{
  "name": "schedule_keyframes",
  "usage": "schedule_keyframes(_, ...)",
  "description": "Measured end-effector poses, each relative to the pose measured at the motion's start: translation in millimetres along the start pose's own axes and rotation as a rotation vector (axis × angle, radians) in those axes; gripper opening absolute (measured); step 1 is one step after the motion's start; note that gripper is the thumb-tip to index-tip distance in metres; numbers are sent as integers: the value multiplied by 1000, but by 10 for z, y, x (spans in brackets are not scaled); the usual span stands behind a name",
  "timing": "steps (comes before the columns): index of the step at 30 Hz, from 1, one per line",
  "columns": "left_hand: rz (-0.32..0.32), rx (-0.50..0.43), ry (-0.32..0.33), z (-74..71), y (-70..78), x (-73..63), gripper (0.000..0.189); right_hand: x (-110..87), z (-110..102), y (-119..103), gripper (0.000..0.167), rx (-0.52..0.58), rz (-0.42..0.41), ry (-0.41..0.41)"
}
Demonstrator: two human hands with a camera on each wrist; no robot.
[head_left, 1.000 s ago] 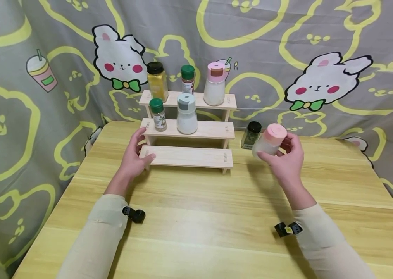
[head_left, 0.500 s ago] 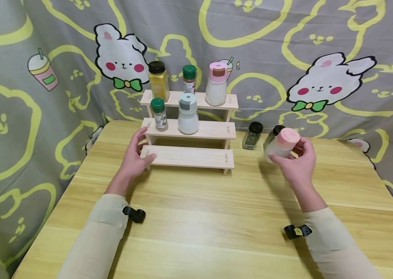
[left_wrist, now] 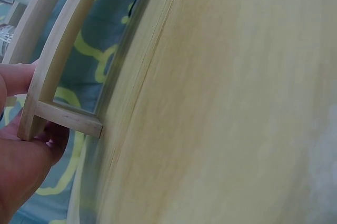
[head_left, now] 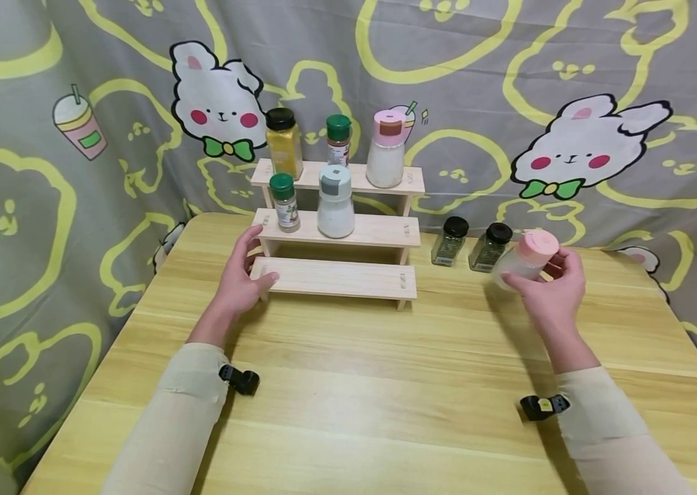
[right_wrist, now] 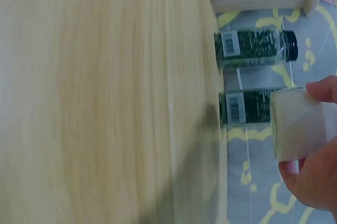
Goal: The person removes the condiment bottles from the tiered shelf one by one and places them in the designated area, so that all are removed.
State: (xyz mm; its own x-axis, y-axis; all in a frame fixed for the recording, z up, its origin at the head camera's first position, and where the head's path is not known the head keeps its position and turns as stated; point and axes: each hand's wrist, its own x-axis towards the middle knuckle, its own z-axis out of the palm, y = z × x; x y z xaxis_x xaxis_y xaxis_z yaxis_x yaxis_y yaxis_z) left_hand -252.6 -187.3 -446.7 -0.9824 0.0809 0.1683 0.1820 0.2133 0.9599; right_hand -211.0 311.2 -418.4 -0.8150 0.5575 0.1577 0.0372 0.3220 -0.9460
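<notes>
My left hand [head_left: 241,275] grips the left end of a three-tier wooden rack [head_left: 333,278], its thumb over the bottom tier. In the left wrist view, the fingers [left_wrist: 52,134] curl round the rack's end. On the right, my right hand [head_left: 551,292] holds a frosted jar with a pink lid [head_left: 537,247], leaning a little to the right. The right wrist view shows the pale jar's base [right_wrist: 297,124] above the table level. Just left of it stand two black-capped glass spice jars [head_left: 450,241] with dark green contents.
The top tier bears a yellow spice bottle [head_left: 285,144], a green-capped bottle [head_left: 338,141] and a pink-topped shaker [head_left: 386,151]. A small green-capped bottle [head_left: 285,203] and a grey-topped shaker [head_left: 335,203] stand on the middle tier. A patterned curtain [head_left: 460,69] hangs behind the wooden table [head_left: 348,399].
My right hand has moved right with the pink-lidded jar, past the two black-capped jars, uncovering the second one. The left hand stays on the rack.
</notes>
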Motion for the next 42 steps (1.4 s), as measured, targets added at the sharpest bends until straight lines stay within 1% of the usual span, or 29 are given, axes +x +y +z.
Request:
schedule_keyframes(4,7,1,1,-2,-27,3,93,80,-32,56,72,-15,51,14)
schedule_keyframes(5,3,-1,-3,0,17,-11,92,102,-38,69,72,-16,65,17)
schedule_keyframes(8,-1,-6,-6,1,26,-13,92,178,-52,117,72,-13,102,29)
schedule_keyframes(11,-9,-22,-11,7,116,-41,91,248,-60,162,72,-25,112,40)
schedule_keyframes(12,-7,-22,-10,6,112,-42,91,270,-61,176,73,-27,115,44)
schedule_keyframes(13,-9,-24,-13,9,159,-56,89,291,-63,184,73,-30,119,48)
schedule_keyframes(15,-12,-24,-18,15,244,-81,87,328,-66,197,73,-22,132,57)
schedule_keyframes(18,-16,-13,-20,16,293,-95,86,381,-68,211,74,5,159,60)
schedule_keyframes(20,-19,-10,-21,16,296,-95,86,416,-64,227,75,23,170,64)
schedule_keyframes(27,-12,-23,-20,13,279,-86,87,511,-37,305,77,-10,186,44)
schedule_keyframes(32,-8,-32,-21,6,267,-86,87,565,-3,332,78,-8,209,44)
schedule_keyframes(39,-14,-31,-17,5,265,-78,87,610,29,390,75,-35,184,37)
schedule_keyframes(42,-14,-29,-14,4,262,-76,87,620,38,406,76,-37,189,31)
